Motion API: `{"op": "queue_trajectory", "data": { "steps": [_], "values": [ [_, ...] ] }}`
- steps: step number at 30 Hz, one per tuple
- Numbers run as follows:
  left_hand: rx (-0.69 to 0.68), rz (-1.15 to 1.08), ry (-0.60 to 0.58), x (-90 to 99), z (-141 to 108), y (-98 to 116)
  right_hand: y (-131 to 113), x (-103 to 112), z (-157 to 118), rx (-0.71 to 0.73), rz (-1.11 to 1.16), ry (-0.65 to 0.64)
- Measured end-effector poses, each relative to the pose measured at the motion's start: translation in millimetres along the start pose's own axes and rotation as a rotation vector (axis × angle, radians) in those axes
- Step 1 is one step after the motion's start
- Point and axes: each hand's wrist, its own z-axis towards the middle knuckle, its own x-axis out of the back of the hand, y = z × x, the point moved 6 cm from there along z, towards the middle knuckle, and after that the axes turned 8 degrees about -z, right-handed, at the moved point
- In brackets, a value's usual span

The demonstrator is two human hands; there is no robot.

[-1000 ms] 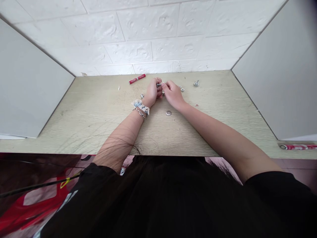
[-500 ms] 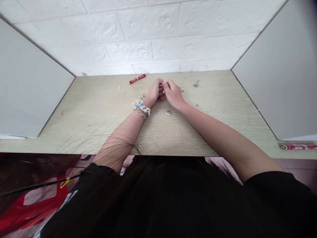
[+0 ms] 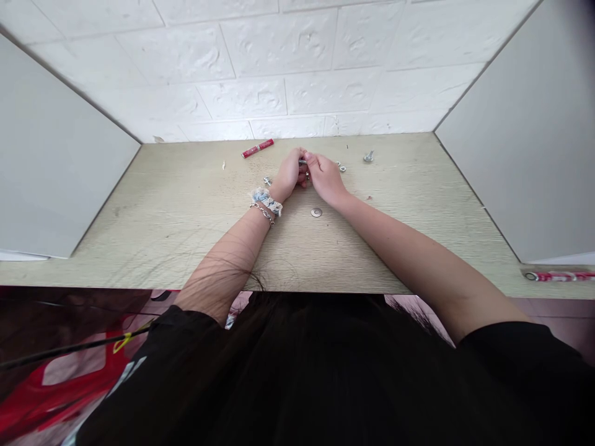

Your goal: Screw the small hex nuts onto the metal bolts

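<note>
My left hand (image 3: 289,175) and my right hand (image 3: 325,178) meet above the wooden tabletop (image 3: 186,204), fingertips together. Between them is a small metal bolt (image 3: 302,162), partly hidden by the fingers; both hands are closed on it. Just below the hands lies a flat round washer (image 3: 317,212). Small metal hardware (image 3: 267,181) rests beside my left wrist. Past my right hand lie small nuts (image 3: 343,168), and farther right stands a bolt with a washer at its base (image 3: 369,157).
A red pen-like tube (image 3: 257,148) lies near the white brick wall (image 3: 242,99). Grey panels flank the tabletop at left (image 3: 60,155) and right (image 3: 515,142). Another red tube (image 3: 562,276) lies at the right edge. Below left is a red stool (image 3: 60,393).
The fingertips of both hands have shifted slightly around the bolt, and its visible part is tilted a little differently. The parts on the tabletop have stayed put.
</note>
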Motion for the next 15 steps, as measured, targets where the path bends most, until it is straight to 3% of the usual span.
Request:
{"op": "queue_trajectory", "data": {
  "steps": [9,15],
  "values": [
    [0.118,-0.236,-0.008,1.3,5.1,-9.8,0.0,-1.3,-1.1,-0.001,0.055,0.003],
    [0.064,-0.166,-0.005,2.4,5.5,-6.2,-1.6,-1.6,-2.0,0.0,0.041,0.009]
  ]
}}
